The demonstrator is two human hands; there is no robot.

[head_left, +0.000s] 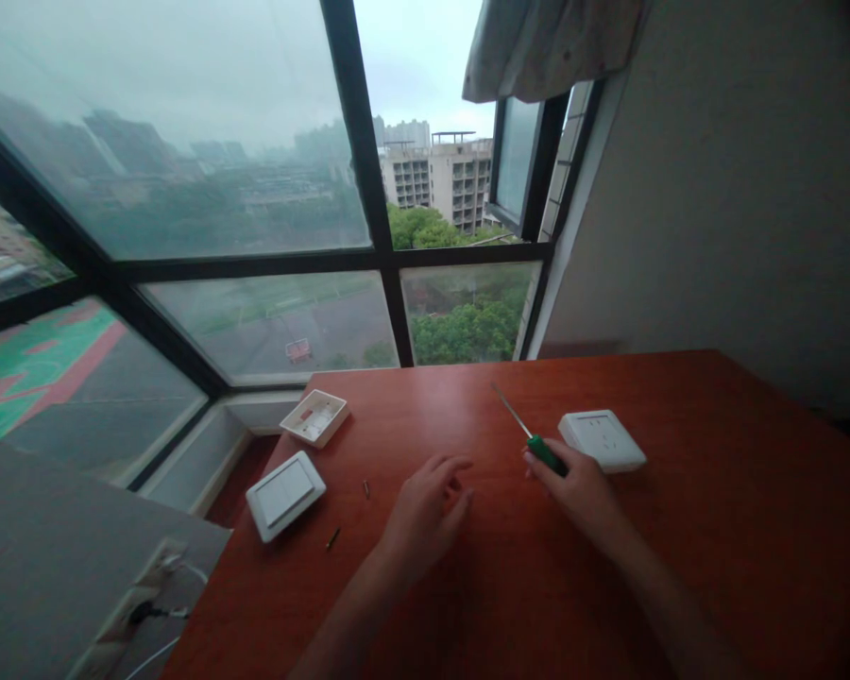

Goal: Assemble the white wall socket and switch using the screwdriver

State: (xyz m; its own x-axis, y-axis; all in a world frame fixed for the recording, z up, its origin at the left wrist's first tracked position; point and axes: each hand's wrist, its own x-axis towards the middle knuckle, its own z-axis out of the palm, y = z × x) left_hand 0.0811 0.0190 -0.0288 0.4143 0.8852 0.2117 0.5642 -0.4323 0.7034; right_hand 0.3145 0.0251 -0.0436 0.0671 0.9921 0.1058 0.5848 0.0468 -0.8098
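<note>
My right hand (570, 477) grips a screwdriver (547, 455) by its green handle, the thin metal shaft pointing away and to the left. Just behind that hand lies a white socket panel (602, 440). Over the middle of the table my left hand (429, 505) is held with fingers apart and slightly curled, nothing visible in it. To its left are two small screws, one screw (366, 488) farther off and another screw (332, 538) nearer. A white wall switch (285, 496) rests near the table's left edge, and behind it sits an open white mounting box (315, 418).
The reddish-brown table (737, 491) reaches toward a large black-framed window (389, 260). A wall (708, 208) rises on the right, with a curtain (552, 47) hanging above. Below the left edge, a plug (142, 612) and cables sit at wall sockets.
</note>
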